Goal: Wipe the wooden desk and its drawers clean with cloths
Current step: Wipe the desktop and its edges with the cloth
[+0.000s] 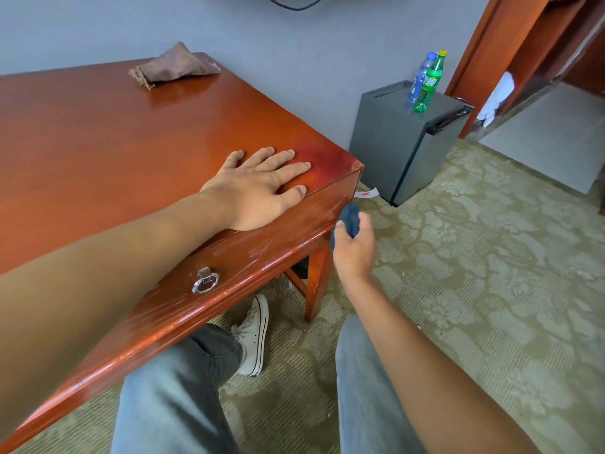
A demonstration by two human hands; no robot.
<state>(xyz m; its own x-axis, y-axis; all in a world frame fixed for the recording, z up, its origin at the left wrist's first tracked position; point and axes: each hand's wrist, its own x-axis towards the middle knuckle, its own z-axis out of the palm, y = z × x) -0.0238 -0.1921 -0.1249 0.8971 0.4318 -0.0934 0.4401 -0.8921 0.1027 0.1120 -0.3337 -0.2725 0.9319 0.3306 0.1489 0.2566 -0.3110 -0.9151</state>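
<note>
The red-brown wooden desk fills the left of the view. Its front drawer is closed and carries a metal ring pull. My left hand lies flat, fingers spread, on the desk top near the right front corner. My right hand grips a bunched dark blue cloth just beside the desk's right front corner, above the leg. A crumpled brown cloth lies on the far edge of the desk top by the wall.
A grey mini fridge stands right of the desk against the wall, with a blue bottle and a green bottle on top. A wooden door frame rises at far right. My knees and a white sneaker are under the desk on patterned carpet.
</note>
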